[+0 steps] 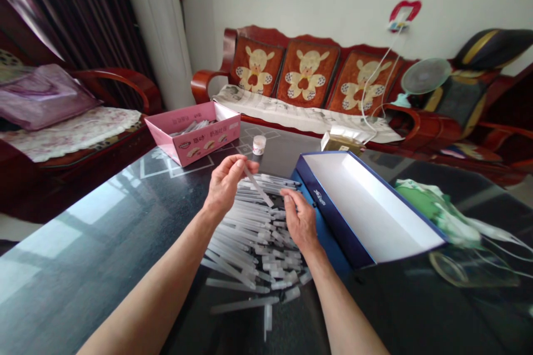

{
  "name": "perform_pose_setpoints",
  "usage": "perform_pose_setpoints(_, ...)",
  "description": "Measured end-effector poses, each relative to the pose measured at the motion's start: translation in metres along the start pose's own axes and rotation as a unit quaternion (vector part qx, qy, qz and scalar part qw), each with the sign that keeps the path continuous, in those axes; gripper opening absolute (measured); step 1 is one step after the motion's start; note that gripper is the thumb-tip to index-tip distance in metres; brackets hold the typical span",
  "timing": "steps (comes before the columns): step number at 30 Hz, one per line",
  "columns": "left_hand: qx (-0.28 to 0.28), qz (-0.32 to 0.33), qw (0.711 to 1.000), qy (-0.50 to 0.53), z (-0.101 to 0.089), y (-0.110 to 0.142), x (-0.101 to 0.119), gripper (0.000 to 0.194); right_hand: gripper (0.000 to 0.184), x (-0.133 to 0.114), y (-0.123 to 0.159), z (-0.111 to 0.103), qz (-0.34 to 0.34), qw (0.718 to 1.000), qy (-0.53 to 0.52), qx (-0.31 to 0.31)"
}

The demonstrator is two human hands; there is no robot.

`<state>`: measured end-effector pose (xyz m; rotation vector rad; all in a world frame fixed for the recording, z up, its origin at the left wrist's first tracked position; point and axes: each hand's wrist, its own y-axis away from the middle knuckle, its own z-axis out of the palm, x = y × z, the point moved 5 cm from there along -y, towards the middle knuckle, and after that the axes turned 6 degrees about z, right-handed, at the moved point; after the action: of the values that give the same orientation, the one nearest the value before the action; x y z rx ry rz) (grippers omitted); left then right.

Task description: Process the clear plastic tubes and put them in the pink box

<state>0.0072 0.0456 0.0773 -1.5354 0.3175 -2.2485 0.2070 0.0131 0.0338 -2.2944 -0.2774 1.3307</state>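
My left hand (227, 182) is raised above a heap of translucent plastic tubes (250, 238), pinching one thin tube (259, 187) between thumb and fingers. That tube slants down to the right, and its lower end comes close to the fingertips of my right hand (300, 221). My right hand rests at the heap's right side, fingers loosely curled and apart, holding nothing I can see. Its heel is beside the blue box (333, 211). The tubes lie crisscrossed, several of them scattered toward the table's near side.
A dark glossy tabletop (83, 244) holds everything. An open white-lined blue box stands right of the heap, and a pink cardboard box (194, 133) with tubes sits at the far left. A small white jar (259, 145), a packet (341, 141) and a green-and-white cloth (433, 205) lie nearby.
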Motion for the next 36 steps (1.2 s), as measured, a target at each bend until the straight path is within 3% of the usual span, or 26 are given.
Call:
perform_pose_setpoints(6, 0.026, -0.063, 0.997, 0.033, 0.0, 0.006, -0.031, 0.035, 0.037, 0.007, 0.003, 0.008, 0.16, 0.975, -0.144, -0.056)
perform_pose_setpoints(8, 0.016, -0.054, 0.998, -0.035, -0.005, 0.006, -0.037, 0.032, 0.038, 0.012, 0.002, 0.008, 0.192, 0.966, -0.163, -0.053)
perform_pose_setpoints(10, -0.009, 0.006, 0.983, -0.183, -0.009, 0.006, -0.034, 0.028, 0.039, 0.017, 0.001, 0.005, 0.217, 0.96, -0.176, -0.032)
perform_pose_setpoints(11, -0.028, 0.058, 0.958, -0.278, -0.009, 0.007, -0.03, 0.026, 0.039, 0.02, 0.0, 0.003, 0.227, 0.956, -0.182, -0.017)
perform_pose_setpoints(13, -0.078, 0.175, 0.872, -0.45, -0.002, 0.011, -0.019, 0.025, 0.041, 0.024, 0.0, 0.001, 0.244, 0.951, -0.192, 0.005)
perform_pose_setpoints(15, -0.137, 0.257, 0.782, -0.55, 0.011, 0.019, -0.015, 0.027, 0.041, 0.027, 0.0, 0.002, 0.253, 0.948, -0.194, 0.013)
perform_pose_setpoints(16, -0.17, 0.278, 0.751, -0.574, 0.018, 0.023, -0.016, 0.027, 0.041, 0.027, 0.001, 0.003, 0.257, 0.946, -0.195, 0.012)
perform_pose_setpoints(18, -0.226, 0.294, 0.716, -0.591, 0.029, 0.031, -0.02, 0.025, 0.04, 0.028, 0.002, 0.006, 0.264, 0.942, -0.208, 0.009)
perform_pose_setpoints(20, -0.257, 0.292, 0.698, -0.601, 0.037, 0.037, -0.025, 0.025, 0.039, 0.029, 0.003, 0.009, 0.276, 0.931, -0.24, 0.013)
perform_pose_setpoints(26, -0.223, 0.287, 0.665, -0.653, 0.044, 0.047, -0.024, 0.03, 0.036, 0.028, 0.005, 0.02, 0.345, 0.857, -0.383, 0.004)
perform_pose_setpoints(28, -0.212, 0.284, 0.665, -0.658, 0.045, 0.049, -0.022, 0.031, 0.035, 0.027, 0.005, 0.02, 0.352, 0.85, -0.392, 0.006)
perform_pose_setpoints(32, -0.226, 0.262, 0.678, -0.648, 0.044, 0.048, -0.025, 0.038, 0.032, 0.026, 0.001, 0.011, 0.302, 0.888, -0.347, 0.012)
perform_pose_setpoints(36, -0.289, 0.199, 0.725, -0.593, 0.038, 0.042, -0.033, 0.045, 0.028, 0.024, -0.001, 0.001, 0.247, 0.932, -0.265, -0.015)
